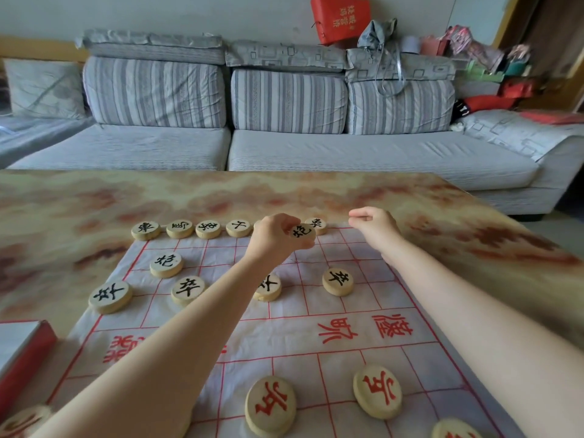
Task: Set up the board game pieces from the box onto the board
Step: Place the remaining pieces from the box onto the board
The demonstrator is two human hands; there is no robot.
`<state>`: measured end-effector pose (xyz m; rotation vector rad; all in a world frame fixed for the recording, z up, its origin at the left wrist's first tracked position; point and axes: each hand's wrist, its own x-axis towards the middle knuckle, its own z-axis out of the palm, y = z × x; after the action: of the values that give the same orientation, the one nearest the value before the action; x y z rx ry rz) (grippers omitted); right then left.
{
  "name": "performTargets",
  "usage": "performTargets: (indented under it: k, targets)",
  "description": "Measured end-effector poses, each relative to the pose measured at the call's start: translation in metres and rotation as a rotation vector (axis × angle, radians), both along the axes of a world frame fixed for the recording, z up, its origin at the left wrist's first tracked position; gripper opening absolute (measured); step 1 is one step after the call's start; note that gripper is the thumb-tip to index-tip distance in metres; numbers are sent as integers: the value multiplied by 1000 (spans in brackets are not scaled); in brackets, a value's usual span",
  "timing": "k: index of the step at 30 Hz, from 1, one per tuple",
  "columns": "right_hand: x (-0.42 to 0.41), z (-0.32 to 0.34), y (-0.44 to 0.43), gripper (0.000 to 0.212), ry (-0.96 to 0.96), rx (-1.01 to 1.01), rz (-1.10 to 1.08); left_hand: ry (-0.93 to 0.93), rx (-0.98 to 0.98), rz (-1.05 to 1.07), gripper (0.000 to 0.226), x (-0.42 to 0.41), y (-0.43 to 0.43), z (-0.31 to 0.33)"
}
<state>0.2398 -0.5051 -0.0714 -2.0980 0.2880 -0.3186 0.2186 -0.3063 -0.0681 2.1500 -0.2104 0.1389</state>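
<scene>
Two thick wooden discs (270, 406) with carved red characters lie flat on the near rows of the board (341, 371). It is a thin white sheet ruled in red, creased and a little rumpled, spread over a glossy marbled table (94, 200) of amber and rust. A third red disc (455, 431) pokes in at the bottom right, and what looks like one more sits blurred in the bottom left corner. Beside the sheet at the left edge is the box (31, 355), white on top with a red side. Further up, four round black-lettered pawns (338, 281) stand in a row, one half hidden under the left forearm, with a cannon piece (166, 263) behind them on the left. Along the far edge the back row (180, 228) of pale discs sits side by side. The left hand (275, 238) is over the far part of the board, fingers and thumb clamped round the rim of a black-lettered disc (302, 232), just in front of the back row. The right hand (374, 226) hangs near the far right corner, fingers curled in, thumb tip against forefinger, nothing showing between them. Behind the table runs a grey striped sofa (316, 147).
</scene>
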Motion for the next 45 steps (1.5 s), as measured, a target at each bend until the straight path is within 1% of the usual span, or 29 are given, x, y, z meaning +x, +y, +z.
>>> performTargets:
  k: [3, 7, 12, 16, 18, 20, 21, 23, 25, 27, 31, 35, 40, 45]
  targets:
    - [-10, -8, -14, 23, -17, 42, -22, 17, 46, -74, 53, -3, -28, 2]
    - [-18, -21, -27, 25, 14, 13, -14, 40, 116, -161, 50, -7, -64, -3]
    - [-21, -25, -35, 23, 1, 73, -8, 45, 185, -161, 55, -8, -83, -10]
    - [-23, -28, -36, 23, -18, 82, 6, 24, 250, -149, 59, -7, -84, -11]
    - [-24, -27, -36, 23, -9, 76, 12, 19, 255, -156, 64, -7, -83, -11]
    - [-25, -24, -35, 23, -5, 79, 17, 21, 219, -147, 69, -9, -79, -8]
    - [-26, -22, -35, 23, -8, 80, 18, 22, 186, -140, 68, -11, -75, -5]
    - [-31, -16, -32, 24, -29, 75, 26, 5, 130, -125, 58, -14, -64, 1]
    - [-39, -9, -26, 26, -47, 60, 46, -30, 121, -102, 48, -19, -44, 9]
    - [-50, 1, -19, 28, -40, 44, 79, -32, 123, -81, 42, -26, -17, 16]
    - [-79, 23, -2, 34, -11, 50, 120, -9, 101, 0, 37, -49, 48, 33]
    - [-116, 48, 29, 31, -3, 65, 171, 0, 89, 101, 34, -89, 122, 51]
    - [-161, 64, 90, 26, 66, 56, 329, 26, 112, 267, 29, -149, 222, 59]
    - [-199, 64, 168, 22, 99, 55, 514, 88, 154, 408, 28, -213, 307, 47]
